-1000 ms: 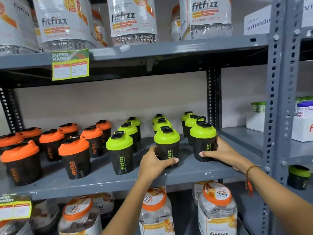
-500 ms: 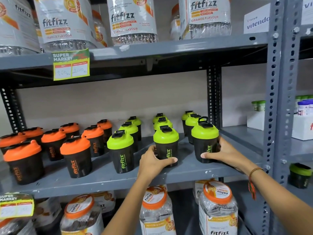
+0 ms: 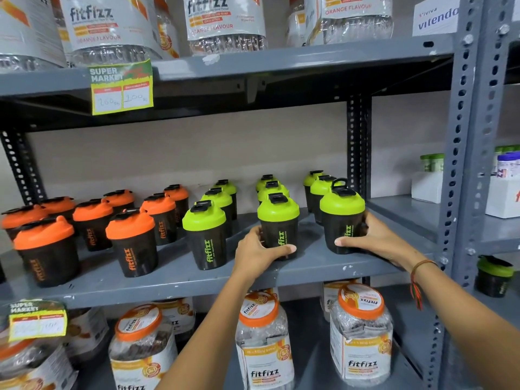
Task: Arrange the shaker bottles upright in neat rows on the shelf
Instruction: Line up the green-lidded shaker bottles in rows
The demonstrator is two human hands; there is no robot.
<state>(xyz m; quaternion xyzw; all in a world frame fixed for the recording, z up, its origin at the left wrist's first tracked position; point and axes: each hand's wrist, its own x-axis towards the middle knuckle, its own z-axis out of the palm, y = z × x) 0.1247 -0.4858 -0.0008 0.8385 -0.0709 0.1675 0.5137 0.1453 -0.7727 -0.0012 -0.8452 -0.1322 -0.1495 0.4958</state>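
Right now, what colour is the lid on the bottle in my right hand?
Lime green lid, head view.

Both bare forearms reach forward and up from the bottom of the view. The left hand (image 3: 257, 253) is curled in a grip, thumb pointing right. The right hand (image 3: 374, 240) is also cupped in a grip, thumb pointing left, with a red-orange thread bracelet (image 3: 419, 277) on its wrist.

Nine green-lidded shakers (image 3: 204, 235) and eight orange-lidded shakers (image 3: 130, 243) stand on the middle shelf (image 3: 174, 280).
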